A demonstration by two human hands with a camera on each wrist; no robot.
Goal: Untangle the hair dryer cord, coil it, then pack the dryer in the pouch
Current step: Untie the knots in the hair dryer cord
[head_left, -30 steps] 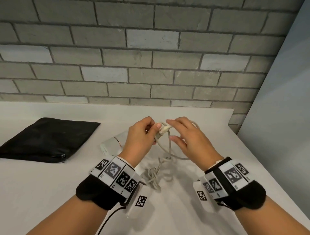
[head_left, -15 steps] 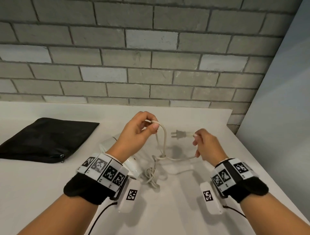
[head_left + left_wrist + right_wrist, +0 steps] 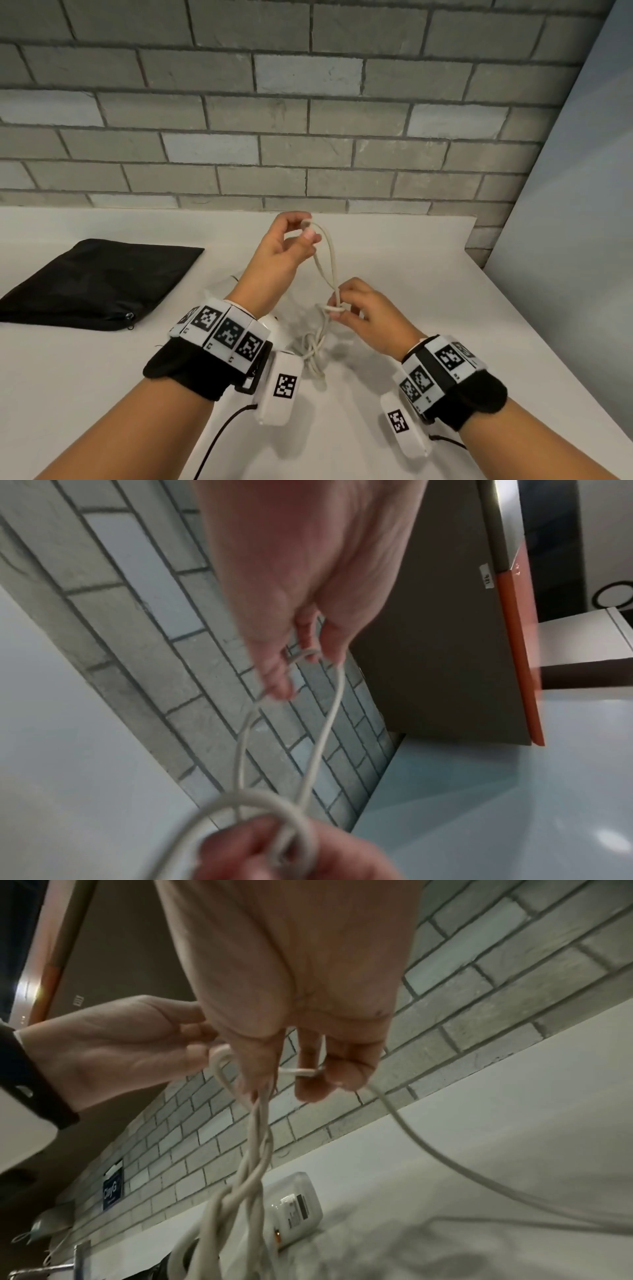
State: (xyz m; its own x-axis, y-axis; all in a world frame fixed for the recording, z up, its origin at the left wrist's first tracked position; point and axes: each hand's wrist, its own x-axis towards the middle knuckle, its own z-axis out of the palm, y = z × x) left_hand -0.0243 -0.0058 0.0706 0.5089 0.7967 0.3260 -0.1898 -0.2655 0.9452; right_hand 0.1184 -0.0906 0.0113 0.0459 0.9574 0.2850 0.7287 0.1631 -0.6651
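Half a second back the right hand [image 3: 364, 313] held the plug end out to the side, clear of the loop; now it has come in low and pinches the cord [image 3: 329, 260] at the knot, where a small ring of cord circles the two strands; plug no longer in view; the left hand [image 3: 291, 248] has stayed raised, thumb and fingertips pinching the top of a long narrow loop; below the knot the cord runs twisted down to the tabletop [image 3: 428, 274]; hair dryer [image 3: 270, 323] lies white on the tabletop, mostly hidden behind the left wrist; black pouch [image 3: 96, 284] flat, well apart to the left; judgement: untangling in progress, knot being worked loose; coiling and packing not yet begun.
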